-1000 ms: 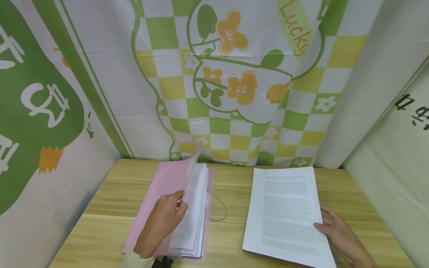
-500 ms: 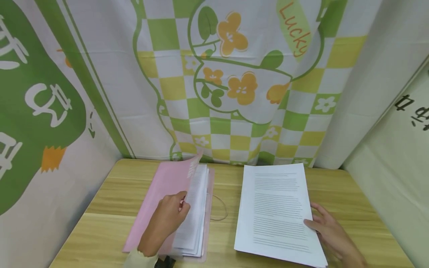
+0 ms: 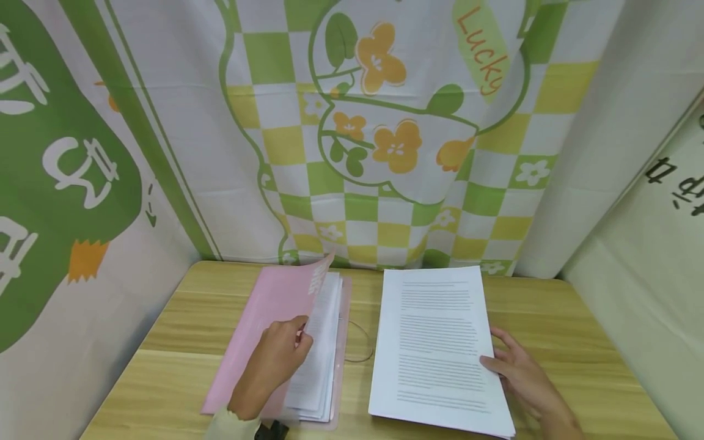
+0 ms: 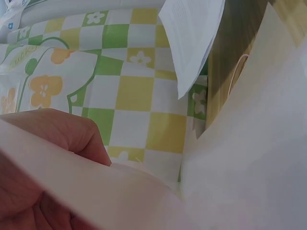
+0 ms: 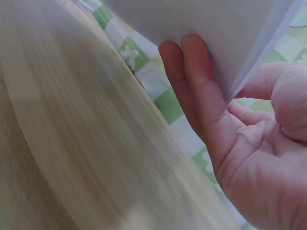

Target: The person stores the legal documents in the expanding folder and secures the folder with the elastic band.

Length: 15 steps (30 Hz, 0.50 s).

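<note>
A pink folder (image 3: 269,299) lies at the left of the table with its cover partly lifted. My left hand (image 3: 275,357) pinches the cover's free edge; in the left wrist view that hand (image 4: 53,143) shows behind the pale sheet. Under the cover is a pile of printed papers (image 3: 319,373). On the right, my right hand (image 3: 519,373) grips a stack of printed sheets (image 3: 434,348) by its right edge, thumb on top. The right wrist view has the right hand's fingers (image 5: 204,72) under the stack (image 5: 201,24), which is held above the table.
A thin elastic loop (image 3: 360,342) sticks out from the folder's right side, towards the stack. The wooden table (image 3: 159,318) ends at a patterned cloth (image 3: 396,183) at the back, with more cloth hanging at both sides.
My right hand has carried the stack of sheets leftward, closer to the folder. My left hand stays nearly in place and keeps the folder cover lifted.
</note>
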Motion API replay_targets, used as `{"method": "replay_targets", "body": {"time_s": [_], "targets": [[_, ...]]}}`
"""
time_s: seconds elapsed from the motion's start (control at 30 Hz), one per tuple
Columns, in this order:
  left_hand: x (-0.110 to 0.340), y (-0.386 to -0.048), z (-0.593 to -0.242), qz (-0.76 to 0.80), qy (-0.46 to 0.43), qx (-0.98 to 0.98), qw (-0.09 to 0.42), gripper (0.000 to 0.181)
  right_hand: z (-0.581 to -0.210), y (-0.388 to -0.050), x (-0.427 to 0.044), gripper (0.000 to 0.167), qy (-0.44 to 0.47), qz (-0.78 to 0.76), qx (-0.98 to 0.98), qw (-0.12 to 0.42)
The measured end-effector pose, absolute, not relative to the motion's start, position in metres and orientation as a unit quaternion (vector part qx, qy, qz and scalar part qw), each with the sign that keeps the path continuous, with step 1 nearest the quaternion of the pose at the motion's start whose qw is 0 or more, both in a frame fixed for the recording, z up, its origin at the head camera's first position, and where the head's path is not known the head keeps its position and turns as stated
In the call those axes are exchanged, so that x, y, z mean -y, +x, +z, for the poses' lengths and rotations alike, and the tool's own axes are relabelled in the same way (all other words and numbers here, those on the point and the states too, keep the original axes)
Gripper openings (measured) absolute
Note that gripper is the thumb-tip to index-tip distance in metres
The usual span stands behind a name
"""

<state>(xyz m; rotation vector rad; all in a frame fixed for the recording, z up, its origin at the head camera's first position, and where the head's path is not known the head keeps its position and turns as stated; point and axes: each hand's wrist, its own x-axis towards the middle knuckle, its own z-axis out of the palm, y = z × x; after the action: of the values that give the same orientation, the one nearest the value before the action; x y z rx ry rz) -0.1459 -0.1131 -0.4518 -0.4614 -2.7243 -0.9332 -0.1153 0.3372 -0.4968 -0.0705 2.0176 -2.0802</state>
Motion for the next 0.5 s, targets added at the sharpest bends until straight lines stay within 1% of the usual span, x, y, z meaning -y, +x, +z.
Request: {"method": "replay_targets", "body": {"time_s": [0.2, 0.3, 0.5], "targets": [[0.113, -0.146, -0.452, -0.321, -0.161, 0.927, 0.112, 0.009, -0.496, -0.120, -0.329, 0.069, -0.023, -0.710, -0.691, 0.132], [0.112, -0.146, -0.452, -0.320, -0.160, 0.927, 0.112, 0.010, -0.497, -0.122, -0.325, 0.067, -0.022, -0.715, -0.685, 0.136], [0.112, -0.146, -0.452, -0.316, -0.162, 0.927, 0.116, 0.016, -0.500, -0.125, -0.319, 0.056, -0.035, -0.732, -0.664, 0.146]]}}
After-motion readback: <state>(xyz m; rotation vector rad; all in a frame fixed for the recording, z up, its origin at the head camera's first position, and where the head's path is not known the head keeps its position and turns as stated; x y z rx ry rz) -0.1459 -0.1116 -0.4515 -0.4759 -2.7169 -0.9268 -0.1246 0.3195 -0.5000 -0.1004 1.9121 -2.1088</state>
